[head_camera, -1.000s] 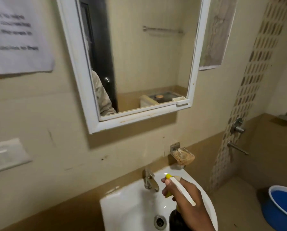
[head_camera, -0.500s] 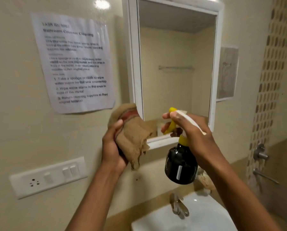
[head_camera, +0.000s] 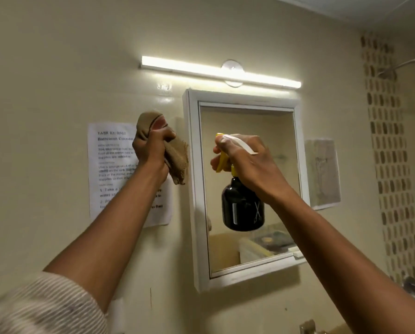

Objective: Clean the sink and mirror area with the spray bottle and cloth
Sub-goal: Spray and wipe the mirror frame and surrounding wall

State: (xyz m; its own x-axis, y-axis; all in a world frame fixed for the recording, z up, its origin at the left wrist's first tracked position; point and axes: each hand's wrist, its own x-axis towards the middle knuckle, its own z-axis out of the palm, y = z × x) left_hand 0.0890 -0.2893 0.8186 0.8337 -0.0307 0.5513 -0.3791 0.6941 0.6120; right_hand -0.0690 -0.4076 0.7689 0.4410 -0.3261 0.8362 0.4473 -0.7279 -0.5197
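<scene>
Black plastic with a yellow trigger and a white nozzle cap, the spray bottle [head_camera: 242, 204] hangs in front of the mirror [head_camera: 247, 186], gripped at its neck by the right hand [head_camera: 248, 165], whose fingers wrap the head with the forefingers curled over the trigger. To the left of the white mirror frame, the left hand [head_camera: 153, 150] is closed in a fist around the bunched brown cloth [head_camera: 175, 157], held up against the wall, in front of the printed paper notice [head_camera: 110, 174]. The step in hand looks like misting the glass before wiping. To do it well, the nozzle should point squarely at the upper part of the pane, held back far enough that the spray fans out rather than running in streaks; a few short pulls ought to do. The cloth is already raised and close, so it can sweep across from the left edge at once, working top to bottom before drips reach the lower frame. The sink lies mostly out of view below.
</scene>
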